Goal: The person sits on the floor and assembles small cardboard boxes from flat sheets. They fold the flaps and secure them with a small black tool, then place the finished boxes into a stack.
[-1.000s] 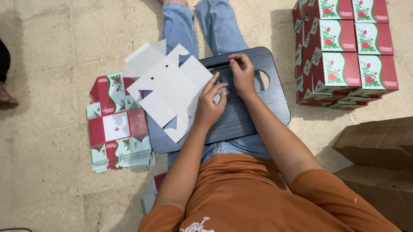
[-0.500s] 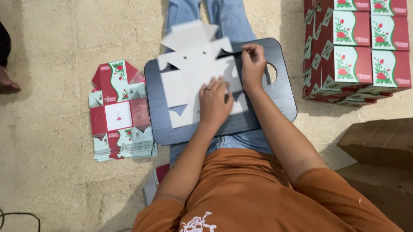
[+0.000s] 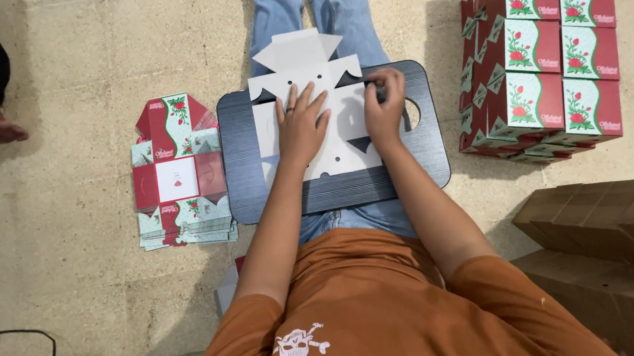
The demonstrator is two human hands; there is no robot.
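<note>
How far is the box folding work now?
Done: assembled boxes stand stacked at the right. In hand: the left hand presses one white flat blank on the dark lap board; the right hand grips its edge. Left: a pile of flat blanks.

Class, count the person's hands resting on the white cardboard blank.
2: the left hand lies flat on the white cardboard blank, and the right hand grips its right edge.

Flat white carton blank [image 3: 329,136] on dark lap board [image 3: 421,171]
</note>
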